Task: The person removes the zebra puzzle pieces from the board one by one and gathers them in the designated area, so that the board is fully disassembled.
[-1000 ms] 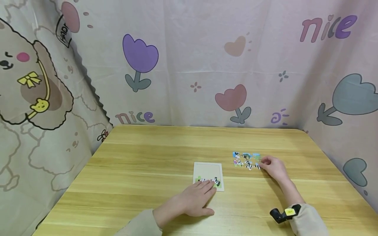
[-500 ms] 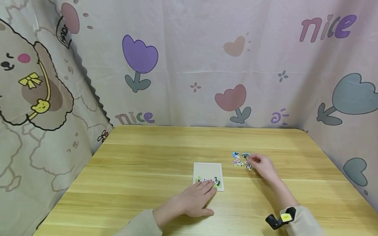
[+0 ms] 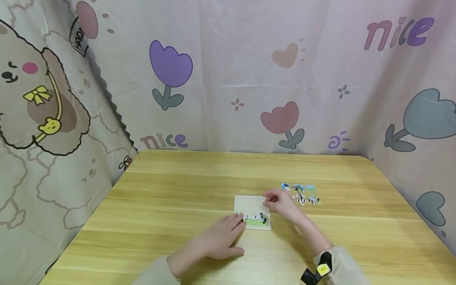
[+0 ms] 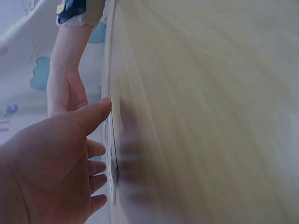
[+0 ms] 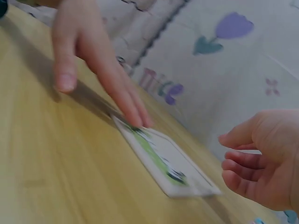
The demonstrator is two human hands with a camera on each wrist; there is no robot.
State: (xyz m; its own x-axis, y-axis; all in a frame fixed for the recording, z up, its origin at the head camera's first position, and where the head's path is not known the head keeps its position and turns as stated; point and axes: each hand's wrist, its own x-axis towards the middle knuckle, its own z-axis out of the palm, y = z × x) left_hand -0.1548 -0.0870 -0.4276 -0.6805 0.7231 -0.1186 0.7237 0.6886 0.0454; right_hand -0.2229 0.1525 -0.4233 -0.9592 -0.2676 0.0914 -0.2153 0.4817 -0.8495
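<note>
A pale square puzzle tray [image 3: 249, 204] lies mid-table, its bottom row filled with green-and-zebra pieces [image 3: 257, 220]. My left hand [image 3: 221, 237] has its fingers stretched out over the tray's lower left corner; in the left wrist view those fingertips [image 4: 99, 183] are right at the tray's edge. At the tray's upper right corner is my right hand [image 3: 281, 204], thumb and forefinger drawn together in a pinch. A pale sliver of a puzzle piece [image 5: 251, 151] shows between its fingers in the right wrist view; the rest is hidden.
Several loose zebra puzzle pieces [image 3: 301, 198] lie in a cluster right of the tray, partly behind the right hand. A printed curtain [image 3: 221, 79] hangs along the back and sides of the wooden table [image 3: 171, 190].
My right hand has moved left from the loose pieces to the tray's upper right corner. My left hand has slid left, uncovering more of the filled bottom row.
</note>
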